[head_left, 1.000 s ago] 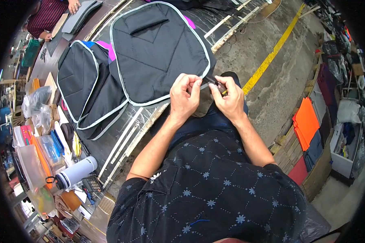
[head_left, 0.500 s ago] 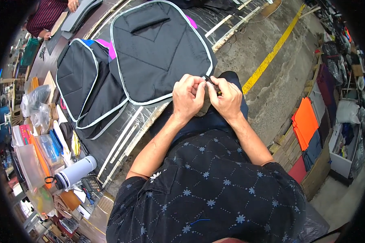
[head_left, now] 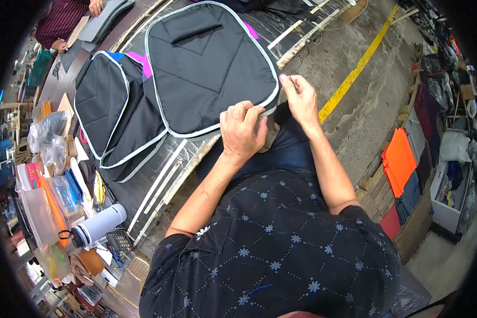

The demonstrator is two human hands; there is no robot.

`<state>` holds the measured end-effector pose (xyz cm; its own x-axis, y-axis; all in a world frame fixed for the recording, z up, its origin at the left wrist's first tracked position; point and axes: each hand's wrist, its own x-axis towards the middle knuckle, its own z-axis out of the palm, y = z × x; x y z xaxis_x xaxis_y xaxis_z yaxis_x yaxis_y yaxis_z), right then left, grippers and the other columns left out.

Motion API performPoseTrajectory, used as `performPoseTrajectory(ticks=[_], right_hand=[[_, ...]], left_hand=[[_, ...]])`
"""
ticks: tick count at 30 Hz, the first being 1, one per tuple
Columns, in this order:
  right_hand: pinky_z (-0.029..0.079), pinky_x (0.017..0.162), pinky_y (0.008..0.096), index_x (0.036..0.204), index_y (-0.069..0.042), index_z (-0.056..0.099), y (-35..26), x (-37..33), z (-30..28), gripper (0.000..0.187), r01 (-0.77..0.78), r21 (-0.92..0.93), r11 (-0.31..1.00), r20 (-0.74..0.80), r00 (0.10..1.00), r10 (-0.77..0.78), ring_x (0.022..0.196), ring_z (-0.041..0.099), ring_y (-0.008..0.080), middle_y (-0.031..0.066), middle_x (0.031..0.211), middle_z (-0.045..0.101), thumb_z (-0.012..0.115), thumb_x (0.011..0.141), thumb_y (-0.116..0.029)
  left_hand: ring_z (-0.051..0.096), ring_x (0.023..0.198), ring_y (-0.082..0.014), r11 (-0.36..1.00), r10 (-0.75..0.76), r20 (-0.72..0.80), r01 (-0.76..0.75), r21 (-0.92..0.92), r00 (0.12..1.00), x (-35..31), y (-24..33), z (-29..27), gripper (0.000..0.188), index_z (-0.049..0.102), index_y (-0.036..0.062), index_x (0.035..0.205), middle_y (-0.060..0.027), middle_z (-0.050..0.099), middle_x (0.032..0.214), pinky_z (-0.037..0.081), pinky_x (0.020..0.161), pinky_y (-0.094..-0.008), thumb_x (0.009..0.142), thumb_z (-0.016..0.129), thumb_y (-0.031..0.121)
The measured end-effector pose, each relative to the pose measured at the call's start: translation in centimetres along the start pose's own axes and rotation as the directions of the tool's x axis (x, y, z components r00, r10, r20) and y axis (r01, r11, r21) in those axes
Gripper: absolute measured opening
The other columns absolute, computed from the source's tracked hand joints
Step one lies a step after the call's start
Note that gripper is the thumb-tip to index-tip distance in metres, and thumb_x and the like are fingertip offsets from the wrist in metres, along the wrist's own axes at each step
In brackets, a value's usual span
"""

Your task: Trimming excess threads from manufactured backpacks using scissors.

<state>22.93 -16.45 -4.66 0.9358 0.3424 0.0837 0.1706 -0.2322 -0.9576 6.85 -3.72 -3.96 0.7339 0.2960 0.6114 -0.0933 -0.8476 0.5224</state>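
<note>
A black backpack (head_left: pixel 212 69) with grey piping lies on the table, its quilted panel facing up. My left hand (head_left: pixel 241 130) is closed, with thumb and curled fingers on the bag's near right corner. Farther along the right edge of the bag, my right hand (head_left: pixel 302 100) is raised with thumb and forefinger pinched together. What sits in that pinch is too small to make out. To the left, a second black backpack (head_left: pixel 103 100) with grey piping leans against the first. Pink and blue fabric shows between the two bags.
A grey bottle (head_left: pixel 103 222), a calculator (head_left: pixel 120 240) and plastic pouches crowd the table's left side. At the far left, another person's hand (head_left: pixel 62 46) rests near grey sheets (head_left: pixel 103 21). Orange sheets (head_left: pixel 399 161) and a white drawer (head_left: pixel 446 212) stand at right.
My hands have come apart at the bag's corner. The right one has moved up and away along the bag's edge, while the left has stayed near the corner.
</note>
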Motion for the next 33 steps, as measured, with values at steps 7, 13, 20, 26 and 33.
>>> performPoseTrajectory(ticks=[7,13,20,26,33], right_hand=[[0.037,0.056,0.0276,0.082,-0.016,0.057,0.6,2.2,0.9,0.036,-0.624,0.521,0.583,0.549,0.768,0.331,0.052,0.037,0.0051,-0.01,0.064,0.042,0.064,0.114,-0.032],[0.037,0.056,0.0278,0.086,-0.018,0.053,3.4,1.5,1.6,0.035,-0.675,0.674,0.299,0.572,0.734,0.367,0.049,0.032,0.0059,-0.0113,0.062,0.034,0.058,0.117,-0.033],[0.037,0.057,0.0275,0.085,-0.019,0.053,4.2,2.2,1.0,0.037,-0.646,0.663,0.379,0.505,0.759,0.41,0.047,0.03,0.0054,-0.0109,0.062,0.033,0.056,0.118,-0.035],[0.037,0.059,0.0293,0.081,-0.02,0.053,5.3,2.3,1.1,0.038,-0.632,0.681,0.369,0.511,0.772,0.379,0.05,0.03,0.0062,-0.0116,0.061,0.031,0.063,0.115,-0.035],[0.037,0.059,0.0295,0.078,-0.02,0.052,3.9,2.1,1.2,0.041,-0.624,0.663,0.413,0.475,0.778,0.412,0.051,0.031,0.0064,-0.0112,0.062,0.031,0.062,0.115,-0.036]], left_hand=[[0.063,0.1,-0.0281,0.996,0.026,0.012,-0.027,0.081,1.0,-1.5,-1.9,0.6,0.038,0.073,0.0127,0.117,-0.0063,0.065,0.111,0.045,0.082,-0.0422,0.082,0.084,0.006],[0.063,0.109,-0.0285,0.977,-0.004,0.043,-0.005,0.213,0.999,-1.8,-2.4,-3.4,0.033,0.075,0.0148,0.117,-0.0046,0.067,0.117,0.044,0.092,-0.0441,0.086,0.084,0.016],[0.054,0.135,-0.0348,0.52,-0.258,-0.228,0.334,0.786,0.939,-3.1,-9.2,-16.8,0.029,0.081,0.0194,0.12,-0.0087,0.066,0.137,0.039,0.108,-0.0561,0.091,0.076,0.018],[0.065,0.117,-0.0311,0.793,-0.201,-0.24,0.301,0.53,0.95,-3.2,-9.3,-20.5,0.031,0.081,0.012,0.121,-0.0079,0.073,0.119,0.045,0.108,-0.0445,0.089,0.081,0.015],[0.069,0.094,-0.027,0.971,0.01,0.225,-0.064,0.232,0.974,-2.6,-4.6,-13.6,0.022,0.075,0.0116,0.086,-0.0049,0.072,0.096,0.048,0.097,-0.0436,0.085,0.092,0.026]])
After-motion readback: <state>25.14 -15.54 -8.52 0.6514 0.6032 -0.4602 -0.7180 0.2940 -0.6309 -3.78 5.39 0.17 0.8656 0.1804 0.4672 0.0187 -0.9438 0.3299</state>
